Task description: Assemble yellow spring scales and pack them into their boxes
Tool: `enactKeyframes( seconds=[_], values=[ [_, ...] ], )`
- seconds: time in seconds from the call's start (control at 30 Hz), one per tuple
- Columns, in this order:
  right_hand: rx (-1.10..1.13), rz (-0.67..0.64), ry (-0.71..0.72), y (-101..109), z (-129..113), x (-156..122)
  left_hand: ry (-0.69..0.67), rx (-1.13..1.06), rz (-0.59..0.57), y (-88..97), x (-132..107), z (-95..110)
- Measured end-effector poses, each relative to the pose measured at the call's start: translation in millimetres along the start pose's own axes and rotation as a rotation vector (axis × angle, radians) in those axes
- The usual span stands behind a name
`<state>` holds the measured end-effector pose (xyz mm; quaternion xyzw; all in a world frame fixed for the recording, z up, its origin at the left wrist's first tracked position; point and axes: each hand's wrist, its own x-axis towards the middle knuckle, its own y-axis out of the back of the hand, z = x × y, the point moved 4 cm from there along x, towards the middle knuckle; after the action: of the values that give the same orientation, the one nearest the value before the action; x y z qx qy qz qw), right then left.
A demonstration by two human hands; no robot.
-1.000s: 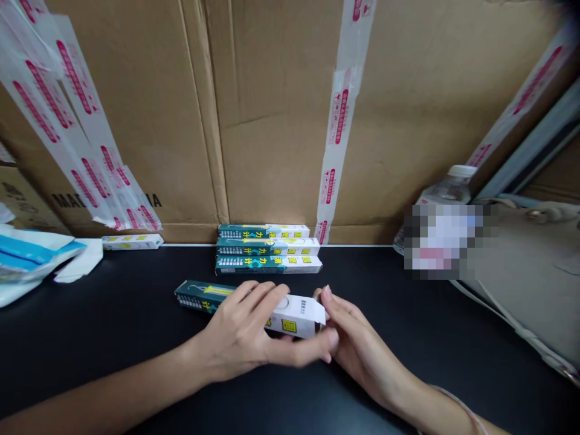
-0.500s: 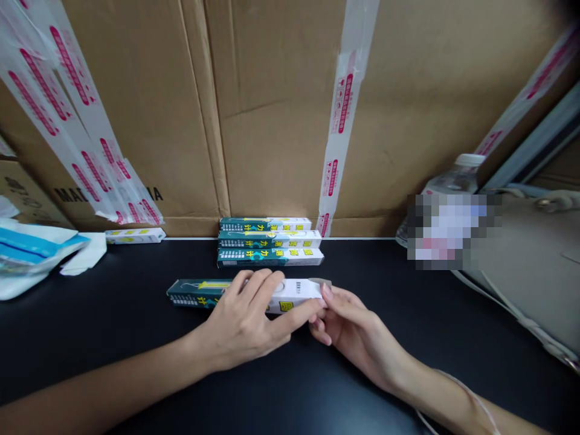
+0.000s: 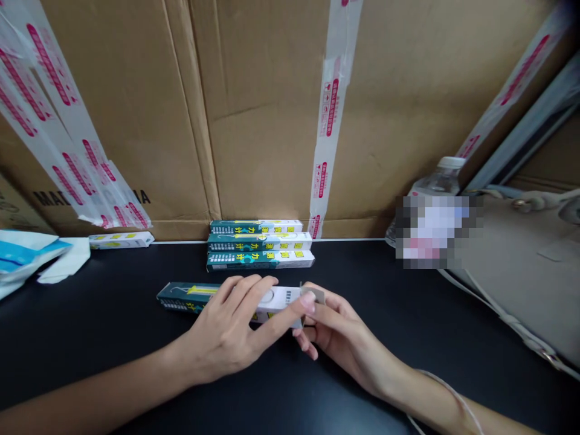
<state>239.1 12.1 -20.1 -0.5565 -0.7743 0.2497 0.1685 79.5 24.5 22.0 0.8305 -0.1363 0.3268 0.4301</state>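
Observation:
A long, narrow dynamometer box (image 3: 186,296), green at its left end and white at its right, lies on the black table in front of me. Its printed face shows a yellow spring scale with a hook. My left hand (image 3: 233,329) is wrapped over the box's middle, with the thumb reaching to the right end. At that end, my right hand (image 3: 339,326) has its thumb and fingers closed around a raised cardboard flap (image 3: 319,295). The inside of the box is hidden from me.
Behind the held box, three similar boxes (image 3: 260,260) lie in rows against a large taped carton (image 3: 267,157). Another small box (image 3: 121,240) and a blue-white packet (image 3: 27,257) are at left. To the right stand a plastic bottle (image 3: 446,178) and a beige bag (image 3: 521,272).
The flap at the box's right end now stands out farther from the box, between my right fingers. My left thumb remains by that end. The whole view has shifted slightly.

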Motion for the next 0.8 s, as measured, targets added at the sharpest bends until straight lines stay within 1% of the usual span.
enactKeyframes(
  seconds=[0.17,0.23,0.3,0.33,0.4,0.5,0.57,0.63,0.67,0.73,0.8],
  values=[
    [-0.038,0.006,0.028,0,-4,-1,0.023,-0.009,-0.037,-1.6,0,-2],
    [-0.088,0.027,0.051,1,-5,-1,0.023,-0.019,-0.035,-2.5,0,-3],
    [-0.187,0.048,0.097,2,-5,-3,0.023,-0.023,-0.024,-3.7,-1,-4],
    [-0.267,0.068,0.144,3,-5,-4,0.02,-0.021,-0.018,-4.3,-2,-4],
    [-0.492,0.137,0.318,4,-10,-9,0.01,-0.015,-0.006,-4.7,-3,-4],
    [-0.936,0.249,0.709,1,-22,-23,-0.002,-0.011,0.01,-3.3,-4,-4],
    [-1.23,0.275,0.911,-4,-28,-30,-0.003,-0.014,0.02,-2.0,-4,-4],
    [-1.432,0.295,1.004,-7,-33,-32,-0.002,-0.029,0.032,-1.4,-4,-4],
    [-1.479,0.309,1.021,-7,-35,-32,0.0,-0.04,0.034,-1.5,-4,-4],
    [-1.496,0.325,1.028,-7,-39,-30,0.01,-0.059,0.027,-2.4,-4,-5],
    [-1.484,0.301,1.029,-7,-40,-28,0.015,-0.067,0.016,-3.5,-5,-6]
  ],
)
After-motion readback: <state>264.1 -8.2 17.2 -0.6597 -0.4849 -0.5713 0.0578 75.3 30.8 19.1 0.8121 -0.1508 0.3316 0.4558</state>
